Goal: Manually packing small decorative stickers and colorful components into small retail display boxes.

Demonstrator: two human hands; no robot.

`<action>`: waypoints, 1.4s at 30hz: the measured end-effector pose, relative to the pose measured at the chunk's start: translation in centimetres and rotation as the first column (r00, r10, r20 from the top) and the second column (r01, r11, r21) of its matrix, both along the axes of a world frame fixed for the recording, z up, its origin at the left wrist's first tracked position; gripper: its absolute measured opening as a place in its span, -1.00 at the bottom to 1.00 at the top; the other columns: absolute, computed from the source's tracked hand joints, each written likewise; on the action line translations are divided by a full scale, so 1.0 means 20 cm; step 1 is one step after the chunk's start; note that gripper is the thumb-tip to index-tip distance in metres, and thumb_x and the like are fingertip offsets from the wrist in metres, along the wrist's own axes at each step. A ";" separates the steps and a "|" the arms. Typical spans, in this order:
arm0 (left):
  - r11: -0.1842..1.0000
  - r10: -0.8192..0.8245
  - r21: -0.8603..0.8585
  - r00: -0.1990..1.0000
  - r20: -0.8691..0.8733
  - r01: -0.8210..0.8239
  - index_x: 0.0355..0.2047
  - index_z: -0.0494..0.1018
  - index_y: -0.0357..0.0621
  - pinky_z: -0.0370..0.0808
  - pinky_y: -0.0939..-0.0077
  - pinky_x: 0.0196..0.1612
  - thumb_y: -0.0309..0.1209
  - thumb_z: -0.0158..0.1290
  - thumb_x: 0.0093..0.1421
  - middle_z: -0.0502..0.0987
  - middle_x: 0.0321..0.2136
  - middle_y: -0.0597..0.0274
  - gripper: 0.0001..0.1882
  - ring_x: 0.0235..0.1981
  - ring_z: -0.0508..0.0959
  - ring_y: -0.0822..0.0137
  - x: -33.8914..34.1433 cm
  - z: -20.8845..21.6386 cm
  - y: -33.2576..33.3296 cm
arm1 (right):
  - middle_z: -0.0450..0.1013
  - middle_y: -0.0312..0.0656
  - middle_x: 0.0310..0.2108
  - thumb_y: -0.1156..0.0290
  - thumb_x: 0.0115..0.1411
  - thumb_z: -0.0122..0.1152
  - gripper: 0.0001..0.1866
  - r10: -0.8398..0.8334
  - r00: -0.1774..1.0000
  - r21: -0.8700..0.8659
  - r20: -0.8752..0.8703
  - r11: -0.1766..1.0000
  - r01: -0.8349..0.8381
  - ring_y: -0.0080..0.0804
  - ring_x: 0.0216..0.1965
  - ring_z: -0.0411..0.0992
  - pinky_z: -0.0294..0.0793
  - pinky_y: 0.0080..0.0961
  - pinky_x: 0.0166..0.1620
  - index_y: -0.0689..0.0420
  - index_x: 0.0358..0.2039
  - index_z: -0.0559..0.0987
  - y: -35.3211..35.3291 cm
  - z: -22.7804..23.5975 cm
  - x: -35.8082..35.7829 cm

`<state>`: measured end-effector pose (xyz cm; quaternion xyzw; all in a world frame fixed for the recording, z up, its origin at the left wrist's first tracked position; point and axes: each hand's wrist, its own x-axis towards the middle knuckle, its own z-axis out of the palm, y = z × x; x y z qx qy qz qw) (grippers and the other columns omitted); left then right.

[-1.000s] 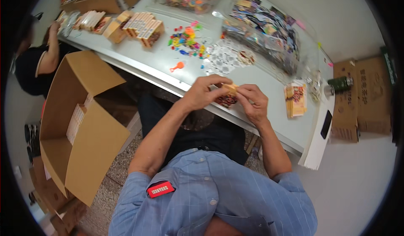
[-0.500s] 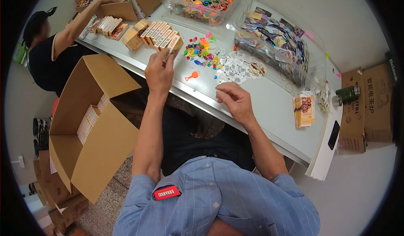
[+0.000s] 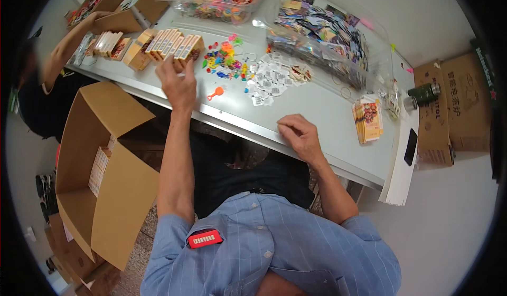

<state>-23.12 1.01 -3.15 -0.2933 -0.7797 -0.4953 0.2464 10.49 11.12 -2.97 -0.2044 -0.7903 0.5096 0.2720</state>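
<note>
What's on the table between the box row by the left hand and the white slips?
Colourful trinkets, loosely piled, between the box row and the white slips. An orange scoop lies nearer the front edge. Head view shows it.

Stock count, by kind
Loose orange scoop (image 3: 216,93): one, right of left hand (image 3: 178,82); green flask (image 3: 425,92): one, right of right hand (image 3: 301,135); clear tubs (image 3: 317,58): two, beyond both.

We see a pale worktop (image 3: 332,130) with a straight front edge, a plain whitish wall (image 3: 422,13) beyond, and speckled grey floor (image 3: 139,251) below.
</note>
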 end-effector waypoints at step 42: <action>0.811 -0.229 -0.546 0.973 0.039 0.212 0.39 0.04 -0.42 -0.08 -0.07 0.46 0.08 0.06 0.32 -0.04 0.43 -0.29 -0.07 0.46 -0.05 -0.22 0.66 -0.07 0.25 | 0.53 -0.19 -0.32 0.43 0.24 0.30 -0.84 -0.464 0.871 -0.090 -0.159 0.886 0.455 -0.48 -0.39 0.47 0.47 -0.55 -0.27 0.22 -0.22 0.67 0.22 -0.12 0.04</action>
